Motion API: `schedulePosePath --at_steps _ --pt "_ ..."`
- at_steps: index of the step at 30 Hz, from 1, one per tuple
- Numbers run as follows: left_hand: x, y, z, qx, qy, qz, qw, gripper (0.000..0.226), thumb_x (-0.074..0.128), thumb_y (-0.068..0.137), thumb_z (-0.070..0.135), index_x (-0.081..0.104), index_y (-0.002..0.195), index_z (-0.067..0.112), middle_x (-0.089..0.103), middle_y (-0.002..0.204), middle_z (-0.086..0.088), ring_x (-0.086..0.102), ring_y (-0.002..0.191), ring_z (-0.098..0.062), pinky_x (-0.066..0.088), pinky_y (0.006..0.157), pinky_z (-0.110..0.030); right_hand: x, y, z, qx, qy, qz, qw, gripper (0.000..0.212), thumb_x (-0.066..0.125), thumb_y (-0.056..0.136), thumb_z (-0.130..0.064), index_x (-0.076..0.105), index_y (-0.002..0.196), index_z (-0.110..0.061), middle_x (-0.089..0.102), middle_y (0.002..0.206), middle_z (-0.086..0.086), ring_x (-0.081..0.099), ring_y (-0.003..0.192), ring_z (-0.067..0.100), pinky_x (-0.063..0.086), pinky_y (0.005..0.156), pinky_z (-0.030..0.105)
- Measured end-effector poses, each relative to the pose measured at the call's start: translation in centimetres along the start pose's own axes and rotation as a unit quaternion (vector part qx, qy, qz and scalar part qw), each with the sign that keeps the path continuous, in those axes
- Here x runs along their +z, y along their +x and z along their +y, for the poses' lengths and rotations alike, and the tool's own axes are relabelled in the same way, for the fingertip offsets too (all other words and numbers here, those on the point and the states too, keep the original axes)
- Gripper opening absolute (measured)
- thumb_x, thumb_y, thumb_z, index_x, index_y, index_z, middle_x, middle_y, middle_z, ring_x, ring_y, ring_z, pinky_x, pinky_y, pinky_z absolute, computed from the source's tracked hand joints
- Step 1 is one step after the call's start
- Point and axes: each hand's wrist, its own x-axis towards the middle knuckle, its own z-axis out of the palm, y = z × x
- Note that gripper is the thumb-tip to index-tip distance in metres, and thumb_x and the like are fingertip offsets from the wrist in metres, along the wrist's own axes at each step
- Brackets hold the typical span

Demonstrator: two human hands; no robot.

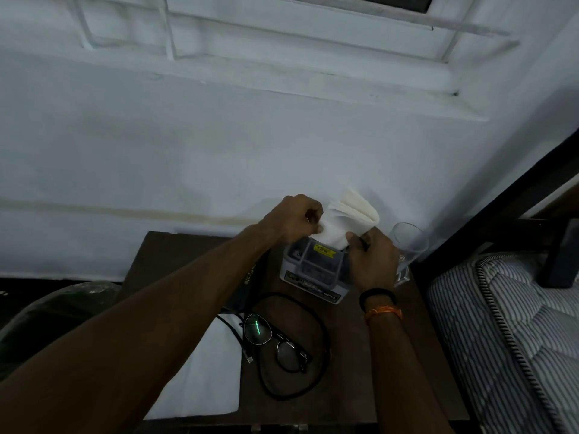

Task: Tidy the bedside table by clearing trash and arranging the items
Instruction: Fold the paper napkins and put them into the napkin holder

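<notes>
A grey tissue box [308, 270] with a yellow label stands at the back of the dark wooden bedside table [354, 364]. A wad of white tissue [347, 216] sticks up out of its top. My left hand [294, 219] pinches the tissue's left side and my right hand [372, 258] grips its lower right edge. A clear drinking glass [409, 245] stands just right of the box, partly behind my right hand. Black-rimmed glasses [275, 343] lie inside a loop of black cable [324, 339]. A flat white paper sheet [203, 380] lies at the front left.
A dark flat object [247, 286] lies under my left forearm, mostly hidden. A bin lined with a clear bag [59, 305] stands left of the table. A striped mattress [507, 333] on a dark bed frame borders the right side. A white wall rises directly behind the table.
</notes>
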Motion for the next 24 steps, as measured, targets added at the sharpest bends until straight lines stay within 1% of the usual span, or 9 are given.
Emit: schedulePosePath --at_steps 2,5,8,12,14,15,18,21,24 --pt "0.4 0.0 0.1 -0.002 0.006 0.004 1.0 0.022 0.077 0.078 0.019 0.065 0.082 0.001 0.071 0.084 -0.012 0.066 0.081 -0.026 0.051 0.075 -0.034 -0.1 0.0 -0.1 -0.011 0.005 -0.003 1.0 0.018 0.067 0.088 -0.013 0.068 0.104 -0.005 0.073 0.097 0.012 0.067 0.091 0.028 0.048 0.075 0.029" --pt "1.0 0.1 -0.3 -0.017 -0.004 0.034 0.999 0.025 0.08 0.075 0.022 0.07 0.09 0.004 0.072 0.083 -0.009 0.067 0.079 -0.022 0.056 0.077 -0.036 -0.1 0.1 -0.2 0.004 0.003 -0.012 1.0 0.015 0.073 0.081 -0.012 0.066 0.093 -0.006 0.071 0.091 0.009 0.064 0.084 0.023 0.043 0.07 0.024" --pt "1.4 0.3 -0.1 -0.018 -0.019 0.072 0.997 0.026 0.081 0.074 0.023 0.071 0.09 0.005 0.073 0.083 -0.008 0.068 0.079 -0.021 0.056 0.075 -0.035 -0.1 0.1 -0.3 0.006 -0.007 -0.015 1.0 0.022 0.076 0.077 -0.012 0.067 0.096 -0.006 0.072 0.095 0.011 0.065 0.086 0.023 0.046 0.073 0.025" --pt "1.7 0.5 -0.2 -0.037 -0.026 0.057 0.997 0.031 0.084 0.07 0.024 0.071 0.088 0.002 0.072 0.088 -0.011 0.063 0.079 -0.018 0.048 0.07 -0.027 0.0 0.1 -0.4 0.0 -0.013 -0.014 1.0 0.017 0.075 0.077 -0.011 0.068 0.093 -0.009 0.071 0.089 0.007 0.065 0.081 0.02 0.044 0.07 0.024" --pt "1.9 0.6 -0.6 -0.035 -0.014 0.057 0.998 0.045 0.084 0.064 0.032 0.07 0.092 0.0 0.071 0.092 -0.014 0.065 0.085 -0.024 0.052 0.074 -0.033 0.2 0.1 -0.1 -0.007 -0.027 -0.017 0.999 0.015 0.075 0.078 -0.013 0.067 0.09 -0.01 0.072 0.089 0.006 0.066 0.083 0.021 0.044 0.069 0.024" --pt "1.9 0.6 -0.6 -0.026 -0.01 0.058 0.998 0.046 0.085 0.063 0.031 0.07 0.092 -0.001 0.07 0.091 -0.015 0.065 0.086 -0.026 0.051 0.073 -0.034 0.3 0.0 0.0 -0.008 -0.041 -0.021 0.999 0.016 0.075 0.078 -0.014 0.067 0.091 -0.01 0.072 0.09 0.006 0.066 0.084 0.022 0.043 0.069 0.024" --pt "1.6 0.4 -0.1 -0.012 -0.004 0.051 0.999 0.035 0.086 0.067 0.016 0.071 0.094 -0.001 0.064 0.085 -0.009 0.061 0.082 -0.021 0.042 0.067 -0.028 0.6 -0.3 0.3 0.001 -0.065 -0.034 0.997 0.02 0.074 0.08 -0.018 0.068 0.096 -0.008 0.073 0.092 0.01 0.066 0.087 0.026 0.042 0.071 0.025" --pt "1.3 0.4 -0.2 -0.001 -0.027 0.044 0.999 0.04 0.088 0.064 0.017 0.07 0.097 0.003 0.066 0.092 -0.005 0.06 0.085 -0.02 0.046 0.07 -0.026 0.7 -0.2 0.2 -0.006 -0.075 -0.028 0.997 0.023 0.074 0.08 -0.02 0.067 0.098 -0.008 0.073 0.094 0.011 0.067 0.088 0.027 0.042 0.072 0.025" --pt "0.9 0.5 -0.5 0.013 -0.066 0.034 0.997 0.04 0.088 0.066 0.019 0.072 0.102 0.011 0.066 0.089 0.005 0.056 0.072 -0.005 0.042 0.063 -0.015 0.4 0.1 -0.5 -0.01 -0.018 -0.004 1.0 0.029 0.076 0.079 -0.027 0.065 0.101 -0.011 0.072 0.095 0.007 0.066 0.083 0.022 0.052 0.073 0.032"
